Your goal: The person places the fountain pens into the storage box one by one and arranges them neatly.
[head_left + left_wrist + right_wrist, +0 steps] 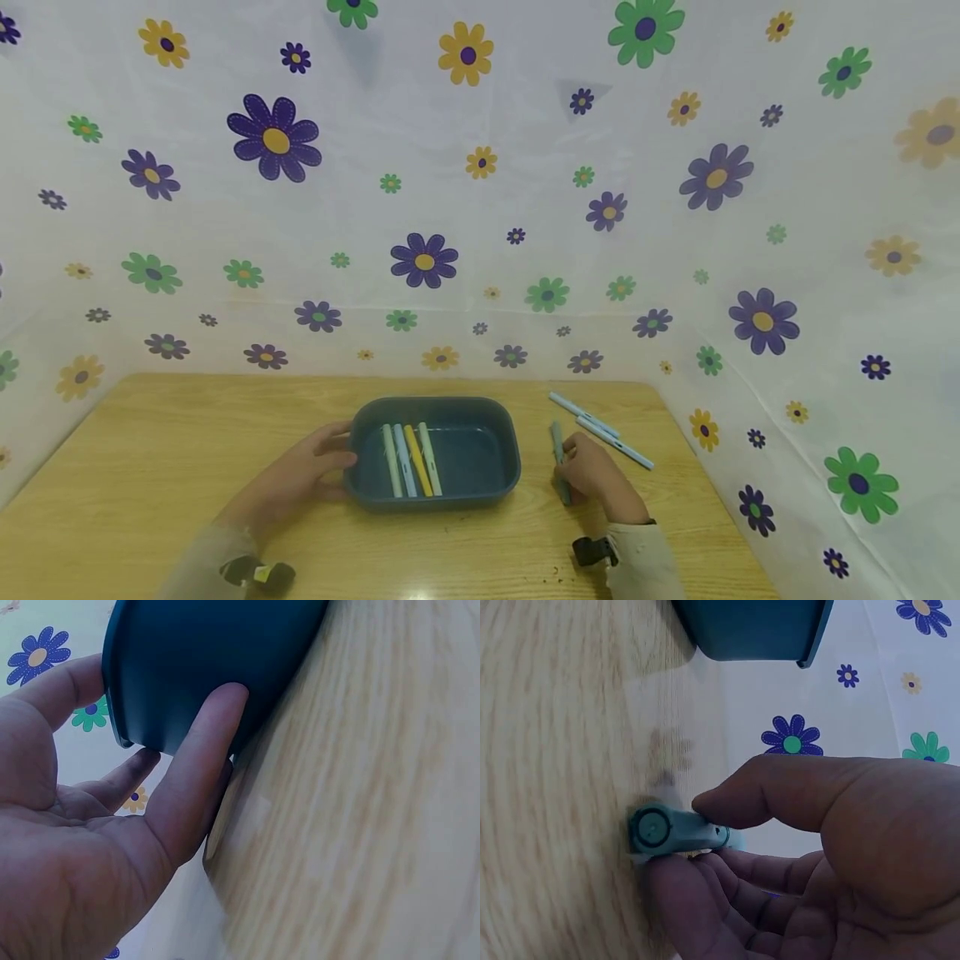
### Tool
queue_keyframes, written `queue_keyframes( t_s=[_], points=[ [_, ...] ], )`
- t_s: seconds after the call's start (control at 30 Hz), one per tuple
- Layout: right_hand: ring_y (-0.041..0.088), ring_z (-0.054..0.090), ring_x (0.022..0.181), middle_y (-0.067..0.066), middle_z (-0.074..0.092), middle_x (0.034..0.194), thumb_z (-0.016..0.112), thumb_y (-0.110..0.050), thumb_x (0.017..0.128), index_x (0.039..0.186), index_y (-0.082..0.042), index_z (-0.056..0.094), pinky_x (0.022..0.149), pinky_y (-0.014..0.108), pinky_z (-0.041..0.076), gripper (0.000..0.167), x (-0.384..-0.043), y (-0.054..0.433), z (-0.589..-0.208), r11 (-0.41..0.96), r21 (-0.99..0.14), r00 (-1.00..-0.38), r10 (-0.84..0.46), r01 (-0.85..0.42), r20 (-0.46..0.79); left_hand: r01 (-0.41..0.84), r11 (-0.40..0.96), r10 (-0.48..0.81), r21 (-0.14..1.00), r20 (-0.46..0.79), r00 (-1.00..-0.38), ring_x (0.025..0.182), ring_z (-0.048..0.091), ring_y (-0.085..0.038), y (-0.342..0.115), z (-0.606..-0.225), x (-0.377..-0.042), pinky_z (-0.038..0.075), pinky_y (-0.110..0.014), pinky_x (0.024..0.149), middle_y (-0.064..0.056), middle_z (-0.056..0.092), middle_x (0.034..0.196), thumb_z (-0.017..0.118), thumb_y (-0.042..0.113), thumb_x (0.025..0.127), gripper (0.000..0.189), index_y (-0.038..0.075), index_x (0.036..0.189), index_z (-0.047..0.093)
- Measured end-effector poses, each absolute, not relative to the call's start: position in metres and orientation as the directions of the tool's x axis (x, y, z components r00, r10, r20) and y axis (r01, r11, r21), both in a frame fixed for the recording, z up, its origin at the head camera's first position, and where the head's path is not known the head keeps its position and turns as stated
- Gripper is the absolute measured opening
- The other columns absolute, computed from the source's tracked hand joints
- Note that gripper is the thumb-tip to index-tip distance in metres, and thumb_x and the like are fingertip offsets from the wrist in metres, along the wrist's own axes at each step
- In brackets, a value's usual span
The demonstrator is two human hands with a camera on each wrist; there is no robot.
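Note:
A dark blue plastic tub [480,458] sits on the table, with several pens lying side by side in its left half: pale green, light blue and a yellow pen [418,462]. My left hand [303,467] rests against the tub's left end. In the left wrist view its thumb [210,742] lies nearly straight along the outer wall, other fingertips at the rim. To the right of the tub, my right hand [596,475] pinches a grey-green pen [557,437] between thumb and fingers. The right wrist view shows that pen's round end [652,827] close to the wood.
Two light blue pens [618,443] lie slantwise on the table beyond my right hand. Small dark crumbs [555,573] dot the wooden table [420,550] near its front. A white flowered sheet [480,200] hangs behind the table and along its sides.

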State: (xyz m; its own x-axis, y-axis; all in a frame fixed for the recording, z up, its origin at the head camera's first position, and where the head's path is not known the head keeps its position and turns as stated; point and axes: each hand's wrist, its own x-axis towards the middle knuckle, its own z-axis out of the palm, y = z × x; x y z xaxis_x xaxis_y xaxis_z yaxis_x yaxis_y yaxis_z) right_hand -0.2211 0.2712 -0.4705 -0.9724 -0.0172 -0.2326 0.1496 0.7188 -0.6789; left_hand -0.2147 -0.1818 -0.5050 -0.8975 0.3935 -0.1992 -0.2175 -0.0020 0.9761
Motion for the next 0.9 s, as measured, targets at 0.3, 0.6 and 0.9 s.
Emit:
queue_keyframes(
  t_s=[0.3, 0.6, 0.9],
  points=[
    [0.023, 0.063, 0.059, 0.023, 0.066, 0.11, 0.063, -0.014, 0.101, 0.125, 0.006, 0.054, 0.05, 0.036, 0.058, 0.031, -0.222, 0.2683, -0.4738, 0.718, -0.684, -0.984, 0.011, 0.132, -0.178, -0.215, 0.004, 0.383, 0.977, -0.2, -0.902, 0.134, 0.053, -0.045, -0.1801, -0.5033, -0.2132, 0.059, -0.051, 0.098, -0.027, 0.025, 0.164, 0.066, 0.024, 0.101, 0.073, 0.013, 0.162, 0.028],
    [0.024, 0.067, 0.072, 0.023, 0.066, 0.117, 0.062, -0.009, 0.1, 0.127, 0.001, 0.058, 0.054, 0.037, 0.06, 0.028, -0.2242, 0.271, -0.4735, 0.71, -0.694, -0.986, 0.0, 0.117, -0.167, -0.196, -0.011, 0.415, 0.98, -0.174, -0.893, 0.135, 0.05, -0.049, -0.1815, -0.5051, -0.2157, 0.059, -0.053, 0.098, -0.032, 0.019, 0.164, 0.063, 0.02, 0.103, 0.074, 0.008, 0.163, 0.021],
    [0.025, 0.065, 0.066, 0.017, 0.069, 0.103, 0.062, -0.01, 0.102, 0.136, -0.002, 0.055, 0.054, 0.037, 0.059, 0.035, -0.2259, 0.2657, -0.4665, 0.581, -0.81, -0.995, -0.011, 0.077, -0.102, -0.204, -0.004, 0.405, 0.979, -0.185, -0.895, 0.134, 0.053, -0.046, -0.1825, -0.5081, -0.216, 0.059, -0.052, 0.099, -0.03, 0.022, 0.164, 0.064, 0.021, 0.103, 0.074, 0.01, 0.163, 0.023]
  ],
)
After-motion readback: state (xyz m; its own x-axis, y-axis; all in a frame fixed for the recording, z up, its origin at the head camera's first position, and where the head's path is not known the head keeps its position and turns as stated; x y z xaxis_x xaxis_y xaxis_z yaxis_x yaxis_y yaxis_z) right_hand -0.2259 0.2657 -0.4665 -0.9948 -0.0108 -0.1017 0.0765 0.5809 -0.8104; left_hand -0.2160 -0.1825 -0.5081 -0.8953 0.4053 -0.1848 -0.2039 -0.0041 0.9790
